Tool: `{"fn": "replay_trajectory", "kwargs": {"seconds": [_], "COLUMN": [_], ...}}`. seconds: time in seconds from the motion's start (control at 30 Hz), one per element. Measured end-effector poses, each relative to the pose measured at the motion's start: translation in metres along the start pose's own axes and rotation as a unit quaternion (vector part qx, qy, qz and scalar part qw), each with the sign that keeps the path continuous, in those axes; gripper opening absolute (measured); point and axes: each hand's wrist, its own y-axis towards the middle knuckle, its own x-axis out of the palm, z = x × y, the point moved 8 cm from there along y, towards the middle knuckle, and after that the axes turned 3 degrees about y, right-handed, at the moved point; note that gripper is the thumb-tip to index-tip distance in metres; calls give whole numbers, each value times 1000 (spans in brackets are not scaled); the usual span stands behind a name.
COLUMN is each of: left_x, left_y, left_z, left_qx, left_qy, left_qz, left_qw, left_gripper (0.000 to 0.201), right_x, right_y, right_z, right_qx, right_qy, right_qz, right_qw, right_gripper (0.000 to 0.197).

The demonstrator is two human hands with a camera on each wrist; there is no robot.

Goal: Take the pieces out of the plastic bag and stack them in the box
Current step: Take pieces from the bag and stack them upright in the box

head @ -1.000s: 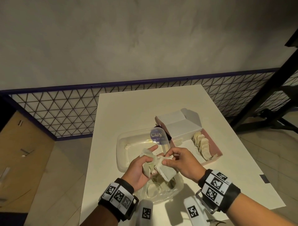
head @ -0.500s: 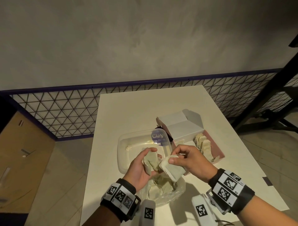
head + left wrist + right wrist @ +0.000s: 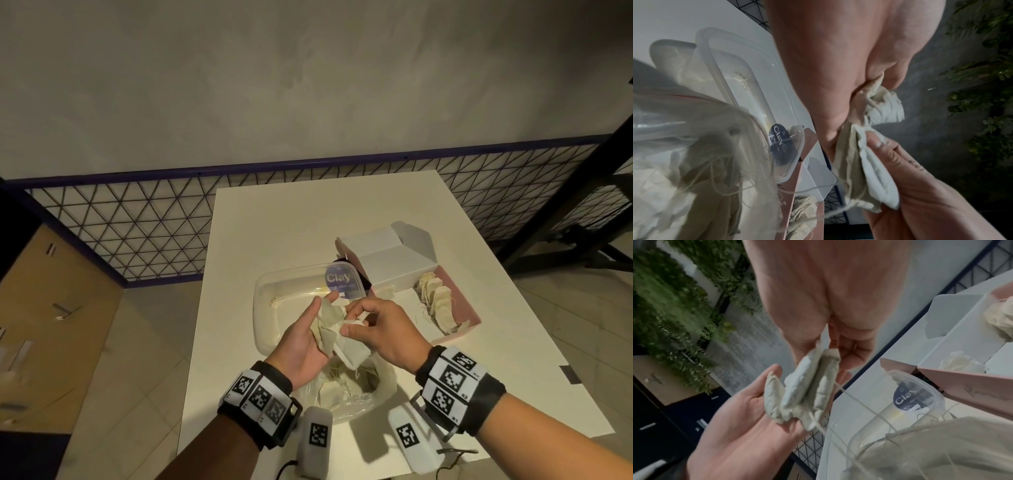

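My left hand (image 3: pixel 301 346) is held palm up above the plastic bag (image 3: pixel 346 394), cradling a small stack of pale tea bags (image 3: pixel 329 329) between thumb and fingers. From the right, my right hand (image 3: pixel 383 332) pinches the top of one tea bag in that stack with thumb and forefinger. The right wrist view shows the tea bags (image 3: pixel 805 391) standing on edge in the left hand (image 3: pixel 735 426), with strings trailing down. More tea bags lie in the plastic bag. The pink box (image 3: pixel 462 308) at the right holds a row of tea bags (image 3: pixel 438 301) standing on edge.
A clear plastic container (image 3: pixel 274 291) with a blue "Clay" label lies just beyond my hands, touching the box's open white lid (image 3: pixel 387 263). All of this sits on a white table (image 3: pixel 308 222) with a wire mesh fence behind it. Floor lies on both sides.
Half a second ago my right hand held one tea bag slightly to the right of the left hand. It has moved back in, and the bag now lies against the stack.
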Motion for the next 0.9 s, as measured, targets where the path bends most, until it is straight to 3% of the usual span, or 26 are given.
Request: {"fn": "replay_trajectory", "kwargs": {"seconds": [0.23,0.37,0.5,0.63,0.77,0.9], "left_x": [-4,-7,-9,-22,-26,-30], "left_y": [4,6,5,9,8,4], "left_z": [-4,0,5,6,10,10], "left_qx": [-13,5,26,34,44,51], "left_qy": [22,20,1,-6,8,11], "left_qz": [-9,-3,5,42,60,62], "left_qw": [1000,1000,1000,999,997,997], "left_gripper": [58,44,32,39,13,6], "right_x": [5,-1,-8,-13,-13,-14], "right_y": [2,3,1,-2,-8,-12], "right_z": [-8,-4,-3,-6,-9,-7], "right_qx": [-15,-10,-8,9,30,49], "right_qy": [-16,-22,26,86,130,208], "right_qz": [-49,-5,27,38,28,34], "right_qw": [999,1000,999,996,991,976], "right_gripper": [13,15,16,17,14,12]}}
